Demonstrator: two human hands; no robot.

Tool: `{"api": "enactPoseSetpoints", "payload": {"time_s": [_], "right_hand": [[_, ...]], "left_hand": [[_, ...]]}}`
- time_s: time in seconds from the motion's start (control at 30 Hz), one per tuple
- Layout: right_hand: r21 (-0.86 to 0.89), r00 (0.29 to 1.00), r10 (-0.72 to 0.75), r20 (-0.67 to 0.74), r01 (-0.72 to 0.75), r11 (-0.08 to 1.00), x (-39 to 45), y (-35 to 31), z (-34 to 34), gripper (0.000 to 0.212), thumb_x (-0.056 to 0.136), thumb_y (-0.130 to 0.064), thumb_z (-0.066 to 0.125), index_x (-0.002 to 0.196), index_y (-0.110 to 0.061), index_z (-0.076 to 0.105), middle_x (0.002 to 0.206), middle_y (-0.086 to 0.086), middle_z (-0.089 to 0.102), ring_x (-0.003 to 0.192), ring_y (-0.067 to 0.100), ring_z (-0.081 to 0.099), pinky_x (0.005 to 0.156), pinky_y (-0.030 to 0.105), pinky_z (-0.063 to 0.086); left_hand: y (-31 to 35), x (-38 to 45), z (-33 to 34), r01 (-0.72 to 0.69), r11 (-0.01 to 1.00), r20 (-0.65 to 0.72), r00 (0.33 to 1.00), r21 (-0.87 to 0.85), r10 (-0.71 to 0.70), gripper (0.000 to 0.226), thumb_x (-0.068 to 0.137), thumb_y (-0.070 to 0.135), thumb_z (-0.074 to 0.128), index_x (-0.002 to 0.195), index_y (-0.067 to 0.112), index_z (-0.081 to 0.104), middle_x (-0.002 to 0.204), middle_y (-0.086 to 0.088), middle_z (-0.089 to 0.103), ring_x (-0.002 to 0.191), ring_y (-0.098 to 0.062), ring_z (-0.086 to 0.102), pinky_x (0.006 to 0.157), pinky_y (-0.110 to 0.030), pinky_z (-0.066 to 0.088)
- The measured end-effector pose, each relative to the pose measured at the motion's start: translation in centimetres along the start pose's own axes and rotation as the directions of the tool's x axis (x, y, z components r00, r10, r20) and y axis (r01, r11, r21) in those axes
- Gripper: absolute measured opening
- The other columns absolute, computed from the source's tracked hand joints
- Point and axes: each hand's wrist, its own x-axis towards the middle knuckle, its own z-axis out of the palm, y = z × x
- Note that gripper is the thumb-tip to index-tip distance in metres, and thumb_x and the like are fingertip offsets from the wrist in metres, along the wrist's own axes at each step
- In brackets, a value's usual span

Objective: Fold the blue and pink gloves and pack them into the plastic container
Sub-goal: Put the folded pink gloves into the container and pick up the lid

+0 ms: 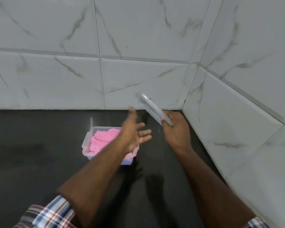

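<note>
Two bare forearms in rolled plaid sleeves [53, 213] reach out over a dark countertop [31, 153]. The clear plastic container [86, 143] sits on it, packed with folded pink gloves [102, 139]; blue gloves are not clearly seen. Over the container's right side, the left hand [135, 134] hovers palm up, fingers spread and relaxed. Right of the container, the right hand [174, 129] grips one end of a blurred clear lid [153, 111], fingers curled round it. Beyond the container stands a marbled tile wall [138, 46]. Closing likely comes next: level the lid and align its corners before pressing.
</note>
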Motion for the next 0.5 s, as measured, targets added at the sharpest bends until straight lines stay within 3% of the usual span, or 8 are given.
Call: {"api": "enactPoseSetpoints", "payload": {"time_s": [0.1,0.17,0.23,0.27,0.33,0.4,0.47,0.5], "right_hand": [[-0.129,0.978,-0.203,0.053,0.209,0.969,-1.0,-0.8,1.3,0.035,0.080,-0.016,0.050,0.104,-0.023,0.074,0.101,0.001,0.071,0.093,0.029,0.063,0.081,0.044,0.051],[-0.159,0.940,-0.334,0.071,0.341,0.926,-1.6,-1.3,2.4,0.040,0.075,-0.007,0.054,0.104,-0.023,0.075,0.106,0.001,0.072,0.097,0.031,0.063,0.085,0.049,0.051],[-0.106,0.925,-0.354,0.140,0.369,0.923,-1.9,-1.6,3.3,0.037,0.080,-0.015,0.060,0.111,-0.027,0.074,0.122,0.001,0.066,0.115,0.030,0.056,0.099,0.051,0.045],[-0.048,0.938,-0.270,0.219,0.287,0.957,-1.9,-1.8,3.4,0.038,0.083,-0.027,0.065,0.120,-0.031,0.069,0.136,0.000,0.057,0.129,0.027,0.045,0.109,0.048,0.036],[0.086,0.916,-0.004,0.402,-0.033,0.996,-1.8,-1.9,3.5,0.066,0.079,-0.049,0.075,0.139,-0.034,0.053,0.152,-0.009,0.035,0.144,0.013,0.023,0.118,0.037,0.021],[0.252,0.883,0.175,0.435,-0.306,0.918,-1.8,-2.0,4.0,0.072,0.078,-0.060,0.072,0.140,-0.032,0.052,0.149,-0.013,0.042,0.138,0.008,0.038,0.117,0.040,0.031],[0.304,0.884,0.275,0.377,-0.399,0.865,-1.8,-2.2,5.0,0.040,0.088,-0.044,0.068,0.124,-0.028,0.064,0.119,-0.014,0.067,0.109,0.006,0.065,0.099,0.044,0.052],[0.274,0.890,0.303,0.341,-0.402,0.873,-1.8,-2.5,5.3,0.026,0.091,-0.032,0.066,0.116,-0.027,0.068,0.104,-0.017,0.070,0.095,0.004,0.068,0.090,0.042,0.057]], "left_hand": [[3.9,-0.1,-3.7,-0.002,0.973,0.003,1.000,-0.232,0.003,0.078,0.092,0.069,0.047,0.143,0.010,0.044,0.132,-0.026,0.060,0.103,-0.045,0.070,0.079,-0.052,0.061],[4.8,-0.2,-5.5,-0.043,0.978,-0.048,0.998,-0.206,0.034,0.051,0.098,0.040,0.059,0.132,0.003,0.055,0.124,-0.025,0.067,0.096,-0.037,0.074,0.071,-0.044,0.063],[5.1,-0.7,-7.0,-0.082,0.984,-0.108,0.992,-0.157,0.066,0.028,0.099,0.008,0.053,0.125,-0.003,0.060,0.121,-0.024,0.069,0.090,-0.032,0.076,0.064,-0.038,0.063],[5.1,-1.0,-7.6,-0.101,0.985,-0.121,0.989,-0.138,0.084,0.027,0.098,-0.001,0.047,0.122,-0.004,0.060,0.118,-0.023,0.070,0.088,-0.032,0.076,0.062,-0.036,0.063],[5.3,-1.6,-9.0,-0.131,0.986,-0.146,0.983,-0.101,0.116,0.030,0.097,-0.007,0.041,0.119,-0.004,0.061,0.107,-0.020,0.074,0.083,-0.030,0.077,0.062,-0.036,0.064],[5.2,-1.9,-10.4,-0.144,0.988,-0.144,0.981,-0.064,0.133,0.030,0.097,-0.008,0.041,0.120,0.000,0.061,0.100,-0.016,0.076,0.080,-0.029,0.077,0.062,-0.037,0.064],[5.0,-1.8,-12.0,-0.142,0.990,-0.176,0.974,0.020,0.144,0.028,0.097,-0.005,0.046,0.121,0.003,0.060,0.104,-0.017,0.074,0.079,-0.030,0.075,0.062,-0.039,0.064],[4.9,-1.6,-12.7,-0.143,0.985,-0.216,0.963,0.100,0.162,0.028,0.097,-0.003,0.050,0.122,0.005,0.060,0.105,-0.017,0.073,0.077,-0.029,0.073,0.060,-0.039,0.062]]}}
